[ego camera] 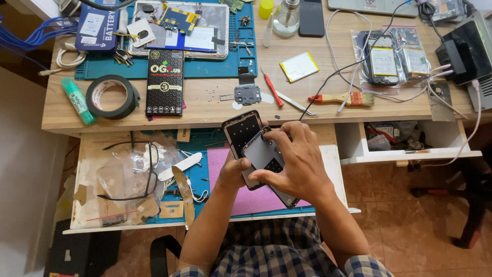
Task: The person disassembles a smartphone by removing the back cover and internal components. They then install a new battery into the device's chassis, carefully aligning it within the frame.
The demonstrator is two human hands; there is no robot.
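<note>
My left hand comes up from below and cups the lower edge of a dark, opened smartphone body with its back removed, thumb on its side. My right hand lies across the top of it, fingers curled, and its fingertips pinch the upper edge of a grey inner plate that lies tilted on the phone. Both forearms rise from my checked shirt; the phone hangs in the air over the pulled-out wooden drawer, above a pink mat lying on a blue-green mat in it.

To the left in that drawer lie a white plastic pry tool, loose black cable and scraps of clear film. On the wooden desk beyond the phone sit a small grey metal bracket, a red-handled screwdriver, steel tweezers and a wooden-handled brush with a red band. Further left are a black rectangular box, a roll of black tape and a green marker. A second small drawer stands open on the right, holding small odds and ends. Nothing stands between my hands and the phone.
</note>
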